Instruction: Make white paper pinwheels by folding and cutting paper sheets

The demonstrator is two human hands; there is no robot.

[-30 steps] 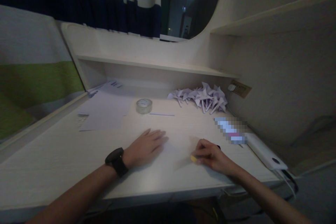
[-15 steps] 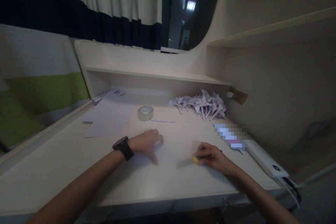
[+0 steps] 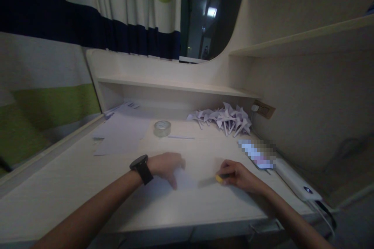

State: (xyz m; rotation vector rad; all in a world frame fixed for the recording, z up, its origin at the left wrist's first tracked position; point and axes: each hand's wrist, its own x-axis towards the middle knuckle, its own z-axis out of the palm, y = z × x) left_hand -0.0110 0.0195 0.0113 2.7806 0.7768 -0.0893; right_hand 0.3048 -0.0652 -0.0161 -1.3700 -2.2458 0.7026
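Observation:
On the pale desk (image 3: pixel 163 214), my left hand (image 3: pixel 168 167) lies with its thumb spread from the fingers, which are slightly blurred. A faint white sheet of paper (image 3: pixel 187 181) appears beneath and beside it; its edges are hard to make out. A dark watch (image 3: pixel 142 167) is on the left wrist. My right hand (image 3: pixel 236 175) is closed around a yellow and dark tool (image 3: pixel 219 179) that looks like a utility knife. Its greyish blade (image 3: pixel 206 182) is smeared by motion and points left toward the paper. Most of the handle is hidden in the fingers.
A clear tape roll (image 3: pixel 162 128) and a thin white paper stick (image 3: pixel 181 137) lie beyond my hands. White paper sheets (image 3: pixel 122 130) are at the left. Several paper pinwheels (image 3: pixel 226 118) are heaped at the back right. A phone (image 3: pixel 257 153) and white power strip (image 3: pixel 298 181) lie right.
The view has shifted slightly, so the scene sits a little lower. My left hand is slightly farther right and lower in the picture. The right hand keeps its grip on the tool.

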